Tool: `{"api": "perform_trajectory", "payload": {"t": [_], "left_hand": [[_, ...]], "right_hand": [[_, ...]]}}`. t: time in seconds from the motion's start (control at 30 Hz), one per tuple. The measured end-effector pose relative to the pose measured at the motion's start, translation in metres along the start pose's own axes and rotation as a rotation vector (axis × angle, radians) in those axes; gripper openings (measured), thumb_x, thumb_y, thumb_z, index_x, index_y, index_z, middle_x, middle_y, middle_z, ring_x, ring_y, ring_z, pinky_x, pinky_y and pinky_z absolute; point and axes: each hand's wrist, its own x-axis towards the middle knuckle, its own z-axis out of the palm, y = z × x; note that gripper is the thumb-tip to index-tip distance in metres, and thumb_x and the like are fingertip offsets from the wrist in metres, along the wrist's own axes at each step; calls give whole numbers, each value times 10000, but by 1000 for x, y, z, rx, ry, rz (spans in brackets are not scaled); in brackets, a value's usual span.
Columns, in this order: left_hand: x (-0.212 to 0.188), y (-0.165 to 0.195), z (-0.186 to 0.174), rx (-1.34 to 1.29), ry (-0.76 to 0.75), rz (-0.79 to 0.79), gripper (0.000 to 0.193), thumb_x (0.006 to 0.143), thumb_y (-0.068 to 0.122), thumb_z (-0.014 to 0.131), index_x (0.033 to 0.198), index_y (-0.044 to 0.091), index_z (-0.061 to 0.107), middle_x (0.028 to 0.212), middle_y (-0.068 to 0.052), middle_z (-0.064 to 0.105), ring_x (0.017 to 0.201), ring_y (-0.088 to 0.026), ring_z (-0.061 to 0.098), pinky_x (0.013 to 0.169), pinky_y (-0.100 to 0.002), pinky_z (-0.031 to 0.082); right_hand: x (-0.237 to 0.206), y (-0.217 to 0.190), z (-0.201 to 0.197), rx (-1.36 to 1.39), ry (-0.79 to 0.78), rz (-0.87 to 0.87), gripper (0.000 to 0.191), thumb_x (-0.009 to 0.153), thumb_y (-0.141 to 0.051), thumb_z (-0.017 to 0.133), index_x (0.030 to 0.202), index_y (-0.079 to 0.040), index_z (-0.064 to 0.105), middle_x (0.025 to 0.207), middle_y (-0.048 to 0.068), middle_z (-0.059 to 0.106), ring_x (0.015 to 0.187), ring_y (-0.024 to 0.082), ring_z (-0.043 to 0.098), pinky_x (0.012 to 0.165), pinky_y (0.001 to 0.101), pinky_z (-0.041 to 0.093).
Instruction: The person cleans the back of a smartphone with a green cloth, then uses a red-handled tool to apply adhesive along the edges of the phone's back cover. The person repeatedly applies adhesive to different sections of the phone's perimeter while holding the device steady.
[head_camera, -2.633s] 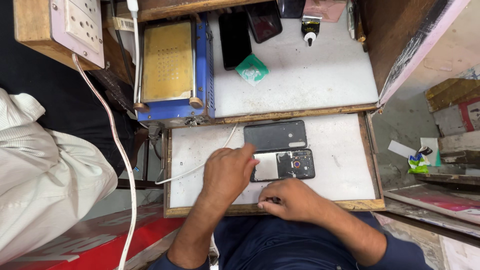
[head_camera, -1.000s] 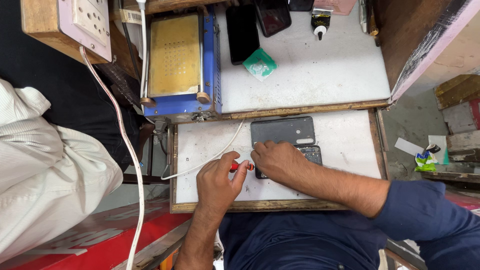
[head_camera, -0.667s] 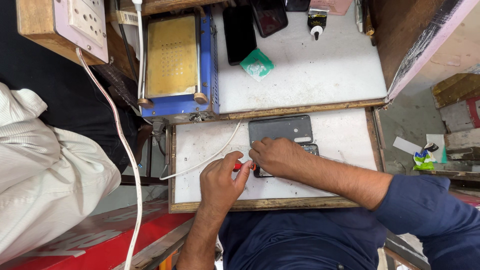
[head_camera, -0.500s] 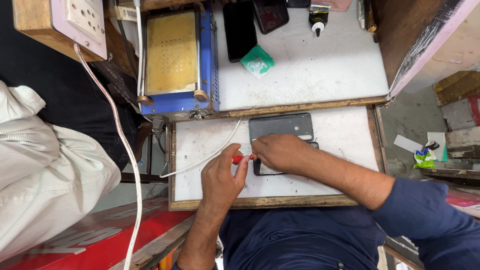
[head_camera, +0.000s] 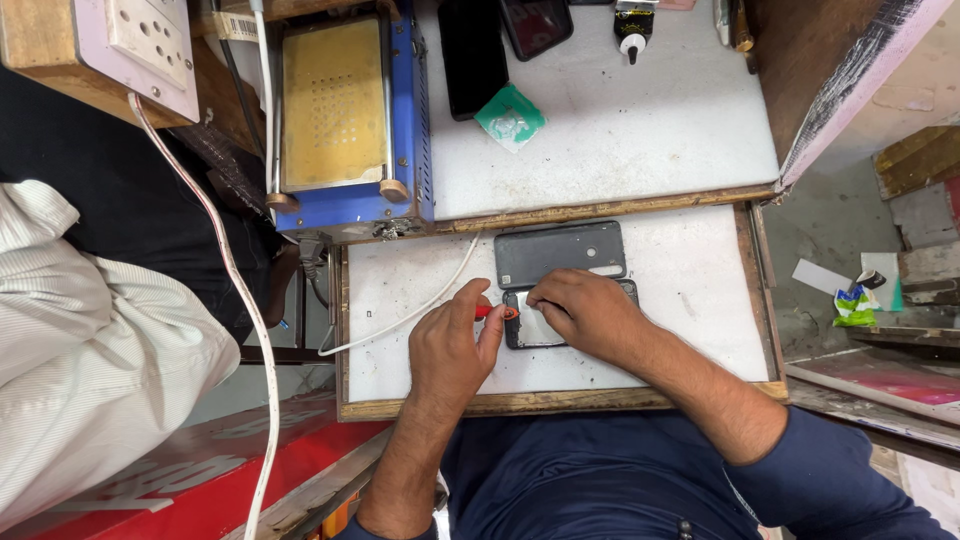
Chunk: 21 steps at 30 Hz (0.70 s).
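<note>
White and scuffed, the table (head_camera: 680, 330) has a wooden rim and carries an opened phone (head_camera: 535, 325) near its middle, lying flat with its inside facing up. Just beyond the phone, at its 12 o'clock, lies a dark grey back cover (head_camera: 560, 253), the two almost touching.

The left hand (head_camera: 450, 350) comes in from 6 o'clock, forearm bare, knuckles up, fingers curled narrow around a small red-handled tool (head_camera: 490, 312); the thumb and forefinger pinch the handle and its tip points toward 3 o'clock, meeting the phone's left edge. The right hand (head_camera: 590, 312) reaches in from 4 o'clock on a blue-sleeved arm, palm down over the right half of the phone. Its fingers are bent and close together, the fingertips (head_camera: 535, 298) pressing on the phone's upper left corner, just beside the tool's tip. Whether they pinch some small part there I cannot tell.

A white cable (head_camera: 420, 310) runs across the table from 9 o'clock of the left hand up toward 12 o'clock. On the higher shelf (head_camera: 650, 130) beyond sit a blue machine with a yellow plate (head_camera: 335, 110) at 11 o'clock, a black phone (head_camera: 472, 55) and a green packet (head_camera: 510, 117) at 12 o'clock. A person in a white shirt (head_camera: 90, 350) stands well apart at 9 o'clock.
</note>
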Motion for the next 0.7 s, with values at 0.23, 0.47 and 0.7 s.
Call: {"api": "perform_trajectory", "payload": {"t": [0.23,0.47,0.7], "left_hand": [[2,5,-1,11,-33,43,456,920,166,778,1297,41,553,864,-68,726,734,-242,714,649,-371,548],[14,24,1,21,-51,-58,397,917,195,806,1222,39,606,822,-81,733,720,-267,704,667,-408,547],[27,35,-9,-140,-121,167,334,865,38,689,1187,71,610,947,-123,724,843,-305,698,761,-418,544]], "right_hand": [[0,-2,0,-15,-10,12,122,895,-124,689,986,-75,754,999,65,741,927,244,723,781,375,602],[-2,-6,3,-47,-13,40,154,878,-146,705,1007,-72,745,1016,72,733,937,258,715,794,385,597],[-1,-8,5,-100,-53,80,245,859,-174,739,1068,-47,719,1046,104,711,988,280,683,850,410,571]]}}
